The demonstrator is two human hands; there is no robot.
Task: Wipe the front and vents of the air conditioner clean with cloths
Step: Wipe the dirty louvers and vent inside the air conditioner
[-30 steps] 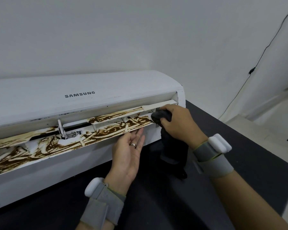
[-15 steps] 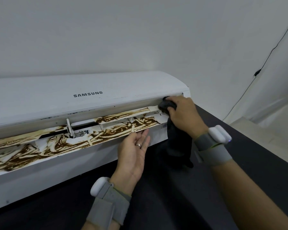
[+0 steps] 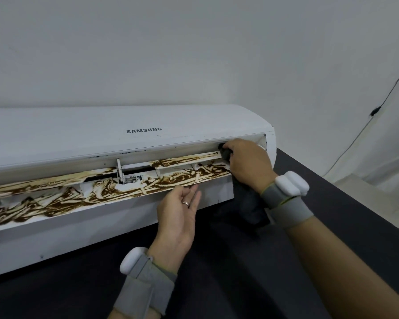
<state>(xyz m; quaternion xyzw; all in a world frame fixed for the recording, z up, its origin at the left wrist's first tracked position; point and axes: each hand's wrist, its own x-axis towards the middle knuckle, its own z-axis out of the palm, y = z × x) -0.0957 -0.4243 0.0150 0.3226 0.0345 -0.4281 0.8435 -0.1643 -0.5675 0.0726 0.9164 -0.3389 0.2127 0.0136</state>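
Observation:
A white air conditioner (image 3: 78,139) lies on a dark surface against the wall. Its open vent flap (image 3: 124,187) is smeared with brown dirt along most of its length. My right hand (image 3: 249,164) grips a dark cloth (image 3: 249,203) and presses the bunched end into the vent's far right end; the rest of the cloth hangs below my wrist. My left hand (image 3: 180,215), fingers straight, palm up, touches the underside of the flap's front edge near the middle.
The dark table top (image 3: 240,272) runs under the unit and to the right. A black cable (image 3: 376,111) hangs on the white wall at the right. A pale floor step (image 3: 378,187) lies beyond the table's right edge.
My right hand has moved up and to the right with the cloth, from the flap's end into the top right corner of the vent. My left hand stays under the flap.

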